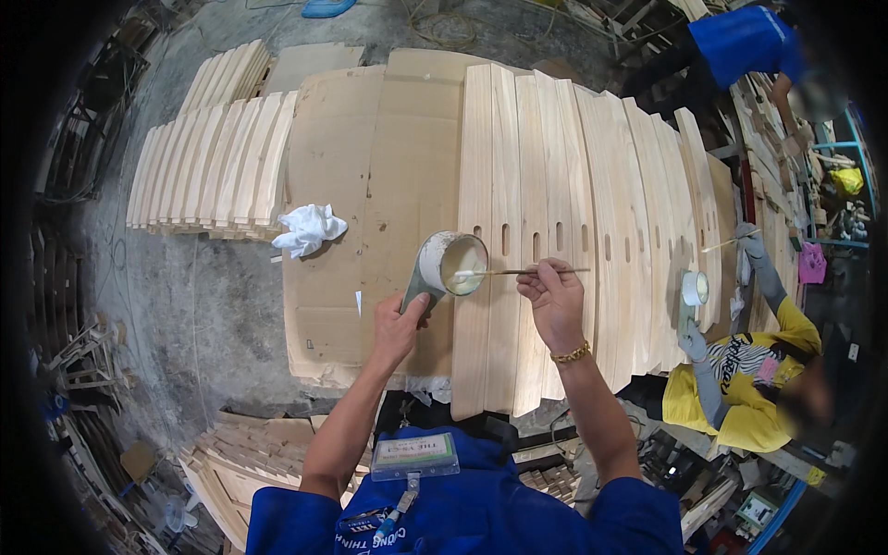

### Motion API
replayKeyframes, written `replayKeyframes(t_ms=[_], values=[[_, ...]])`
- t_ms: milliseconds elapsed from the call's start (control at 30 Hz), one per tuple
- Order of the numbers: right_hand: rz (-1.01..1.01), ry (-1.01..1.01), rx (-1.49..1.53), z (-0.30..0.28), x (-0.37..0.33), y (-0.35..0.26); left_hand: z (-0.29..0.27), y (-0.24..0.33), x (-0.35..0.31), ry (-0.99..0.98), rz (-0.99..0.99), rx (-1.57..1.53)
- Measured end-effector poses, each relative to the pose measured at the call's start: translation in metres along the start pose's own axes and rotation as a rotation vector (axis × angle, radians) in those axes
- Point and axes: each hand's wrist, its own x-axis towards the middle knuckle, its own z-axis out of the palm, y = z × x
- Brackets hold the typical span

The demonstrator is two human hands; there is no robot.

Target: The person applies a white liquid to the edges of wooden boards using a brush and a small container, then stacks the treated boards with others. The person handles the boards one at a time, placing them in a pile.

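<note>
My left hand (400, 326) is closed round the flat greenish handle of a round white cup (435, 264). Pale, creamy glue-like stuff (462, 264) coats the inside of the cup. Between the fingertips of my right hand (553, 294) is a thin stick (509, 272), its whitened tip dipped inside the cup. Below both hands lie a cardboard sheet (370, 166) and a row of pale wooden slats (546, 166), several with oblong slots (560, 231) cut through them. The cup hangs over the border between cardboard and slats.
A crumpled white cloth (310, 229) lies on the cardboard's left edge. Stacked slats (213, 166) stand farther left. At right, a person in yellow (740, 388) holds a similar cup (694, 288) and stick. Another person in blue (740, 42) bends at the far right.
</note>
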Motion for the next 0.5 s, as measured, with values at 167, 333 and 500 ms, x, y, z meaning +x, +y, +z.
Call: replayKeyframes(t_ms=[167, 333, 500], values=[[0.052, -0.063, 0.215, -0.015, -0.007, 0.008, 0.006, -0.003, -0.002, -0.007, 0.0, -0.087], [-0.248, 0.051, -0.167, -0.005, 0.007, -0.005, 0.011, -0.007, 0.002, 0.019, -0.027, -0.074], [-0.628, -0.101, -0.873, 0.001, 0.034, -0.04, 0.01, -0.011, 0.005, 0.065, -0.126, -0.132]])
